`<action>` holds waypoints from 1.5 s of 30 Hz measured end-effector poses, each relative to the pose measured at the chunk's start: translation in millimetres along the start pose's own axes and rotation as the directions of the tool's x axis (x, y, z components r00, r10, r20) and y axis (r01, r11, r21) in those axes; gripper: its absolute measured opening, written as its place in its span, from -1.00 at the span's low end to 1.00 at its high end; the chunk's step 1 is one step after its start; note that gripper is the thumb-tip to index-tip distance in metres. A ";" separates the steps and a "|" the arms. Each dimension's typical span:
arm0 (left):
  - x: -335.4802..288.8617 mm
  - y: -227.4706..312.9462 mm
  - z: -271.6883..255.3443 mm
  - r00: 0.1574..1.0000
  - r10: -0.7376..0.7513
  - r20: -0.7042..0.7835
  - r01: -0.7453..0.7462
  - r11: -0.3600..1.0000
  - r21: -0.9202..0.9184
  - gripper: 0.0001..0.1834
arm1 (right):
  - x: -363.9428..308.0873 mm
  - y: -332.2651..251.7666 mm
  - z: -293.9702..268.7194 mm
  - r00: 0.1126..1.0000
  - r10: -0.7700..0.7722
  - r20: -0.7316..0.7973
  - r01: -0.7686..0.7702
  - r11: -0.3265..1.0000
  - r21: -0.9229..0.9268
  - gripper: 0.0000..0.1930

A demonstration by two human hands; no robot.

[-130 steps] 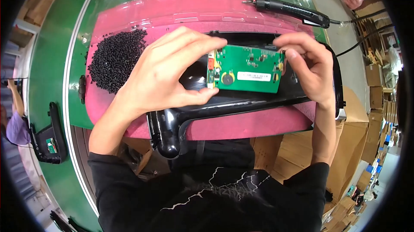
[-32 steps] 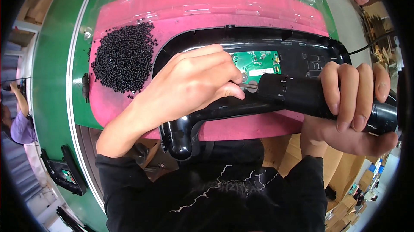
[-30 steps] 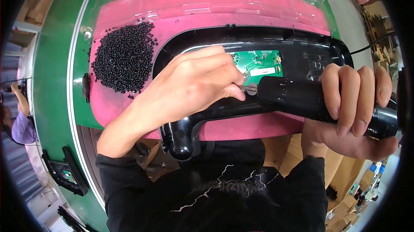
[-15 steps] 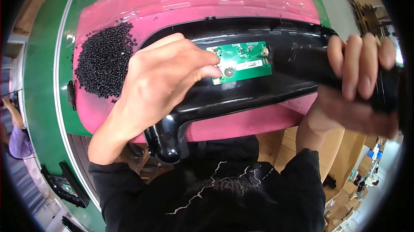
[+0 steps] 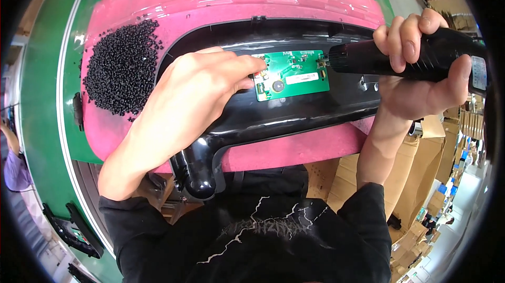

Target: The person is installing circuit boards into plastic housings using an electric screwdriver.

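Observation:
A green circuit board (image 5: 294,89) with a white label and a round buzzer-like part lies inside a long black plastic housing (image 5: 273,116). At the board's left end, the thumb and bent fingers of my left hand (image 5: 202,86) are closed on its edge; the fingertips partly hide that end. My right hand (image 5: 415,67) wraps round a thick black electric screwdriver (image 5: 357,58), held nearly level. Its narrow nose points left and meets the board's upper right corner; whether a screw is under the tip is too small to tell.
A heap of small black screws (image 5: 121,67) lies on the pink mat (image 5: 294,149), left of the housing. Clear plastic sheeting (image 5: 231,2) covers the mat's far side. Another black housing (image 5: 73,230) is at lower left. Cardboard boxes (image 5: 410,178) stand right of me.
The screwdriver has moved from a blurred position to a steady one, its nose at the board's right end. My left hand stays at the board's left edge. The view has shifted slightly.

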State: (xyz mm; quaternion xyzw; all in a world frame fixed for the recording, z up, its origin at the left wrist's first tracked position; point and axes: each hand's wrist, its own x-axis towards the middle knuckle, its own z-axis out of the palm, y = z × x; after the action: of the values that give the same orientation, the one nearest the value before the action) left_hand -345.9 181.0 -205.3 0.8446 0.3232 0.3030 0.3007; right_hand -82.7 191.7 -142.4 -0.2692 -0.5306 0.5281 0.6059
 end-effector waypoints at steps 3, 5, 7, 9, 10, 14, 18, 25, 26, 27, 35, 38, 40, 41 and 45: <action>-0.8 -2.6 -3.7 0.999 -0.039 0.021 0.039 0.999 -0.003 -0.68 | 2.4 4.6 2.6 1.000 -0.005 -0.006 0.005 0.998 -0.061 -0.43; -2.7 -5.5 -2.1 0.999 -0.041 0.018 0.041 0.999 0.010 -0.65 | 5.6 7.0 4.0 1.000 0.024 -0.010 -0.025 0.998 -0.061 -0.43; -2.2 -7.0 -2.0 0.999 -0.041 0.016 0.041 0.999 0.021 -0.63 | 10.6 8.0 6.0 0.999 0.039 -0.011 -0.040 0.997 -0.064 -0.45; -6.5 -8.8 -4.3 0.995 -0.059 0.086 0.049 0.992 0.113 -0.57 | 16.0 18.1 12.9 0.996 0.089 -0.028 -0.091 0.993 -0.079 -0.46; -8.1 -10.4 -5.1 0.994 -0.069 0.086 0.059 0.991 0.118 -0.57 | 18.7 23.6 16.8 0.994 0.104 -0.042 -0.106 0.993 -0.057 -0.49; -1.4 -8.0 -5.6 0.990 -0.066 0.122 0.039 0.977 0.210 -0.52 | 22.9 20.3 17.6 0.991 0.131 0.009 -0.128 0.979 -0.158 -0.53; -3.7 -6.4 -7.0 0.989 -0.075 0.127 0.041 0.967 0.251 -0.49 | 23.8 28.8 7.2 0.968 0.110 0.225 -0.133 0.987 0.089 -0.62; -7.1 -2.0 -15.3 0.989 -0.076 0.129 0.045 0.973 0.228 -0.51 | 9.5 8.0 31.2 0.995 0.102 -0.019 -0.104 0.988 -0.114 -0.50; -8.6 -3.0 -16.1 0.996 -0.036 0.087 0.017 0.978 0.206 -0.51 | 6.3 9.7 31.8 0.999 0.045 -0.018 -0.046 0.997 -0.061 -0.49; -10.3 -5.2 -17.1 0.999 0.005 0.045 -0.013 0.983 0.185 -0.52 | 3.7 11.7 34.6 1.000 -0.011 -0.019 0.011 1.000 -0.008 -0.49; -14.7 -5.7 -21.9 0.991 0.093 -0.101 -0.100 0.993 -0.066 -0.61 | 0.4 -1.0 67.4 0.990 0.002 -0.143 0.065 0.887 0.458 -0.59; -14.1 -2.8 -26.4 0.993 0.103 -0.055 -0.109 0.986 -0.124 -0.58 | -1.1 3.9 73.2 0.987 -0.022 -0.159 0.093 0.885 0.456 -0.56; -14.7 -5.0 -21.9 0.986 0.138 -0.090 -0.149 0.981 -0.122 -0.57 | -2.8 6.5 77.3 0.985 -0.035 -0.171 0.110 0.885 0.453 -0.54; -14.4 -6.8 -19.7 0.975 0.179 -0.129 -0.194 0.974 -0.118 -0.56 | -3.2 7.9 79.4 0.983 -0.044 -0.178 0.121 0.885 0.450 -0.53; -13.1 -11.8 -18.3 0.981 0.170 -0.093 -0.182 0.974 -0.135 -0.56 | -5.0 12.5 86.2 0.976 -0.080 -0.204 0.163 0.887 0.432 -0.49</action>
State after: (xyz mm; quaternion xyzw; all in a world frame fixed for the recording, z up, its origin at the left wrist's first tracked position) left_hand -371.0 184.4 -206.2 0.8333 0.2365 0.3849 0.3187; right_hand -166.5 170.6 -130.1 -0.1359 -0.3539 0.5700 0.7290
